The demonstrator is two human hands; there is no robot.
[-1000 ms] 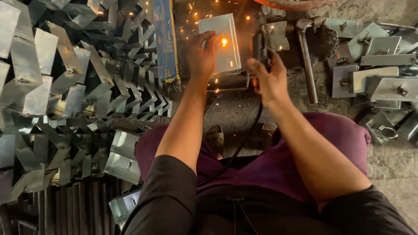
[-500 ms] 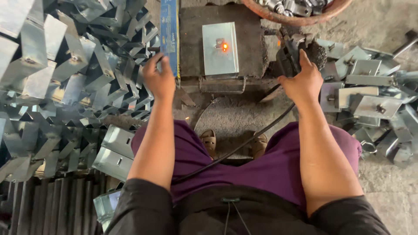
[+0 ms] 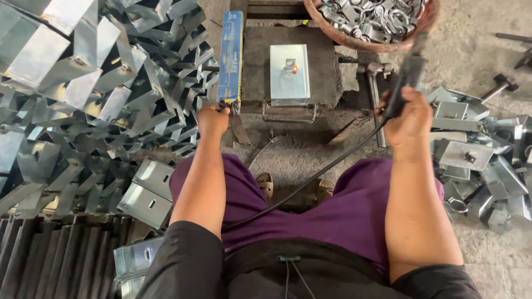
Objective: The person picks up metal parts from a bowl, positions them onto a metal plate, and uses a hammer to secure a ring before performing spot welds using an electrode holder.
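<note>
A blue box (image 3: 230,55) of rods lies along the block's (image 3: 321,83) left edge; the left hand's (image 3: 213,119) fingers pinch at its near end. The right hand (image 3: 409,117) clamps a black holder (image 3: 403,83) beside the block's right edge.

A single head-worn camera looks steeply down from close above the lap, facing forward over both forearms, the left hand (image 3: 213,119) and right hand (image 3: 407,119) mid-frame and the block (image 3: 260,61) just beyond the fingers.
</note>
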